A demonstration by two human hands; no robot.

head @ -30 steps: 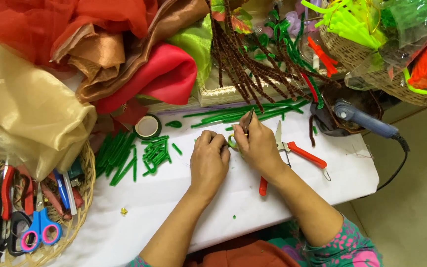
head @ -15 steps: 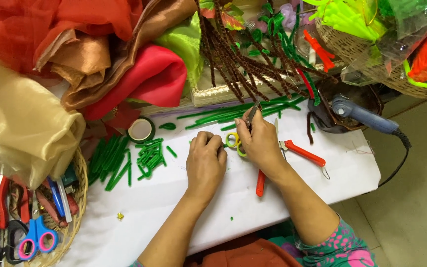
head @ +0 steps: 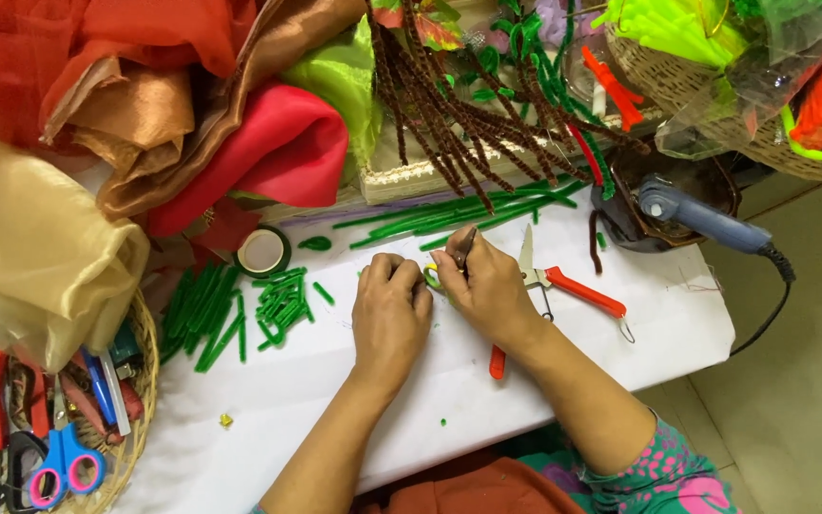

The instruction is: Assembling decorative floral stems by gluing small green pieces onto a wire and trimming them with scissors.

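My left hand (head: 390,312) rests knuckles-up on the white table (head: 335,400), its fingertips pinching a small yellow-green loop (head: 431,279). My right hand (head: 489,290) meets it from the right. It pinches a short brown fuzzy stem (head: 466,247) that sticks up toward the far side. The two hands touch at the loop. Red-handled snips (head: 582,291) lie open under and beside my right hand, with one handle end (head: 497,363) showing below my wrist.
Cut green fuzzy pieces (head: 283,303) and a tape roll (head: 264,252) lie left of my hands, long green stems (head: 459,214) beyond them. A blue glue gun (head: 706,220) sits at the right. A basket of scissors (head: 140,381) stands front left, and bundled fabrics (head: 145,114) fill the back left.
Both hands stay in nearly the same spot, fingers working together. The yellow-green loop has come into view between them. The view has shifted slightly.
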